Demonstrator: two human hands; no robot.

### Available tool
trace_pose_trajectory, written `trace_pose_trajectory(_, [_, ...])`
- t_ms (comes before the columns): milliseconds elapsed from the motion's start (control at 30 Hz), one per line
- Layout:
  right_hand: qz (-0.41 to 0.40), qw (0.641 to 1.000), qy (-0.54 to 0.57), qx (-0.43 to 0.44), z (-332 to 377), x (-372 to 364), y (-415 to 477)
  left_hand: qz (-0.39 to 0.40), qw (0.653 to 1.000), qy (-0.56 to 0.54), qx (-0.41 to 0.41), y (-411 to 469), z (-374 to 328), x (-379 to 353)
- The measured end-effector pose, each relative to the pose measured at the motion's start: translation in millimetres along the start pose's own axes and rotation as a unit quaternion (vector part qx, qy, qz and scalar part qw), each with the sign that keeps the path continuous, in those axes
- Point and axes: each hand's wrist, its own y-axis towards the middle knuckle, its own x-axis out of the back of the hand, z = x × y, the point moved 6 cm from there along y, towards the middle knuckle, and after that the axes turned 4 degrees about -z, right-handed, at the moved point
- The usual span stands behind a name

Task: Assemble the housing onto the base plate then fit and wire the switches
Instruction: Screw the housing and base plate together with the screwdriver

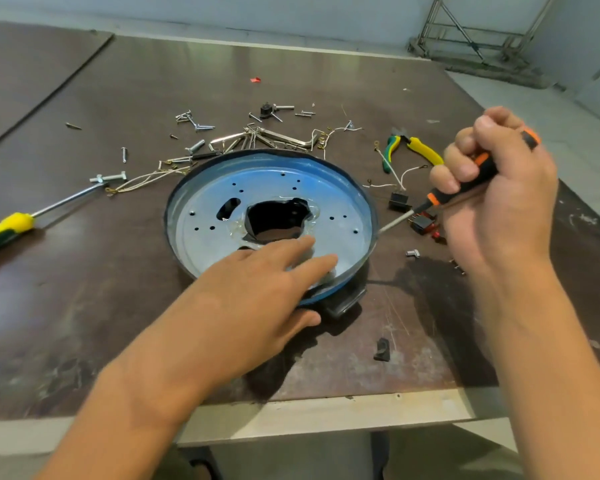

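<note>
The round, blue-tinted base plate [326,188] lies mid-table [84,271]. The left hand [257,292] rests on its near edge, fingers straight and flat. The right hand [492,188] is curled round an orange-and-black screwdriver [437,197], whose shaft points at the plate's right rim. 2 black switches [399,200] lie just beside that shaft, right of the plate.

Brown table [84,306], top scuffed and stained toward near edge. Screwdriver [14,223] with yellow-and-green handle lies flat at left, shaft pointing to the far right. Pliers [423,148] with yellow-and-green handles lie at far right, handles spread. Small red scrap [255,79] far centre, well apart. Metal frame [471,32] stands beyond the far right corner.
</note>
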Motion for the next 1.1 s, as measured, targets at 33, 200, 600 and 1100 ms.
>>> trace_pose_trajectory(33, [-0.017, 1.000, 0.008, 0.000, 1.9, 5.3, 3.3, -0.001, 1.000, 0.018, 0.000, 0.7, -1.3, -3.0])
trace_pose_trajectory(200, [-0.046, 0.988, -0.142, -0.048, -6.1, 25.7, 14.9, 0.021, 1.000, -0.015, -0.010, -6.7, 19.3, 1.1])
trace_pose_trajectory(600, [0.131, 0.801, -0.580, -0.063, -77.4, 0.5, -15.5, -0.022, 0.997, 0.018, 0.068, 3.5, 5.3, 0.5])
trace_pose_trajectory(1100, [0.208, 0.845, -0.402, -0.284, -93.9, -14.5, -46.9, 0.033, 0.992, -0.069, 0.097, -0.9, -2.7, 12.5])
